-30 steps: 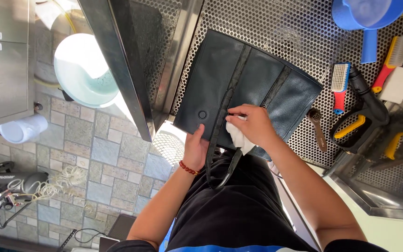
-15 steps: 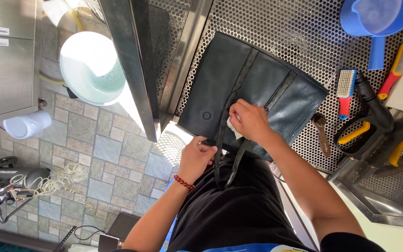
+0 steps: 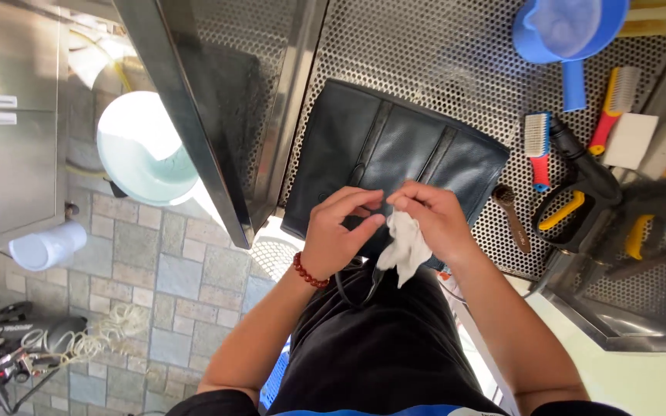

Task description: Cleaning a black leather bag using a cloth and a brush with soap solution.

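While pinched in right hand (image 3: pixel 433 219), white cloth (image 3: pixel 404 248): soft, light. Left hand (image 3: pixel 338 235) half-curled, empty, beside limp dark leather bag (image 3: pixel 395 154).

Head camera looks steeply down, close over the perforated worktable (image 3: pixel 441 62).

Perforated steel worktop (image 3: pixel 425 62), carrying a dark leather bag (image 3: pixel 395 146) laid flat near the front edge. To the right: blue scoop (image 3: pixel 568 31), small brushes (image 3: pixel 537 146), black-and-yellow spray gun (image 3: pixel 580 192), white blocks (image 3: pixel 630 140).
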